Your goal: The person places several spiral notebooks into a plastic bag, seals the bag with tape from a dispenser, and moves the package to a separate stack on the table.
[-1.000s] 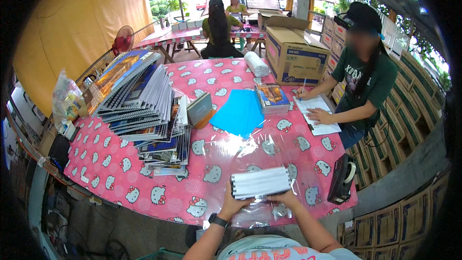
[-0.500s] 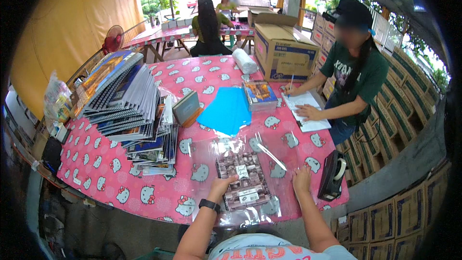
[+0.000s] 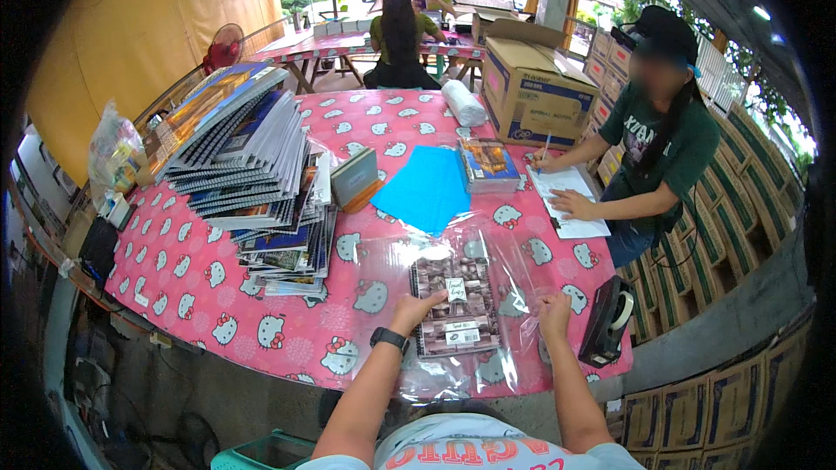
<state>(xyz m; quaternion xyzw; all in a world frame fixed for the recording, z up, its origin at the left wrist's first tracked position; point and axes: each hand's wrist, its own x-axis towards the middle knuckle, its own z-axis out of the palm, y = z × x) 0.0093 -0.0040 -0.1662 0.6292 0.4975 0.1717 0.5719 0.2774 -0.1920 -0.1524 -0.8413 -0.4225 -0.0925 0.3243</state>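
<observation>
A spiral notebook (image 3: 455, 306) with a brown photo-patterned cover lies on a clear plastic sheet (image 3: 383, 274) near the table's front edge. My left hand (image 3: 416, 312), with a dark watch at the wrist, grips its left side, thumb on the cover and fingers mostly hidden. At the sheet's right side, my right hand (image 3: 555, 313) is closed on the plastic, which creases and rises a little between that hand and the notebook. A black tape dispenser (image 3: 607, 322) stands just right of my right hand.
A tall leaning stack of spiral notebooks (image 3: 252, 174) stands at left, beside a small upright box (image 3: 355, 178). Blue sheets (image 3: 424, 187) and a notebook pile (image 3: 488, 165) lie farther back. Across the right corner, a person (image 3: 657, 130) writes on paper beside a carton (image 3: 540, 91).
My right hand has gone from resting on the plastic to closing on its edge and lifting it slightly. My left hand stays on the notebook, which now lies straighter. The whole view has shifted a little.
</observation>
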